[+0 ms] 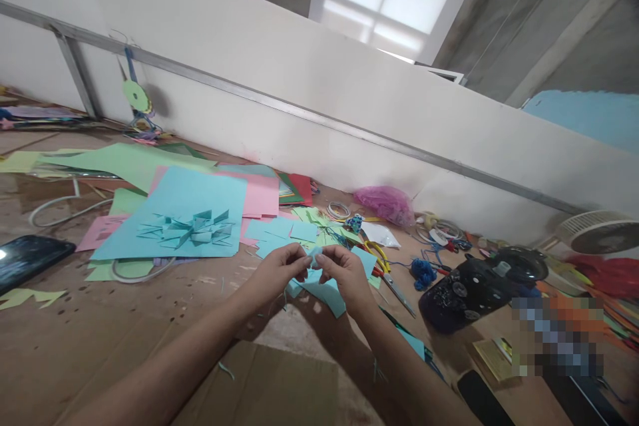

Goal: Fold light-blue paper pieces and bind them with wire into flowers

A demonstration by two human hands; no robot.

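Observation:
Fingertips of my left hand (284,266) and my right hand (345,274) meet over the table, both pinching a small light-blue piece of paper (315,254). Its exact shape is partly hidden by the fingers. Beneath the hands lie light-blue paper pieces (327,294). A star-like figure of folded blue paper (194,229) rests to the left on a large blue sheet (200,185). Just right of my right hand are scissors (397,289) with yellow and red about the handles.
A dark phone (32,263) lies far left. Green sheets (130,163) and pink sheets (262,196) are stacked behind. On the right are blue yarn (423,273), a black jar (466,293) lying tilted, and a fan (599,231). A pink plastic bag (383,204) sits against the white wall (279,130).

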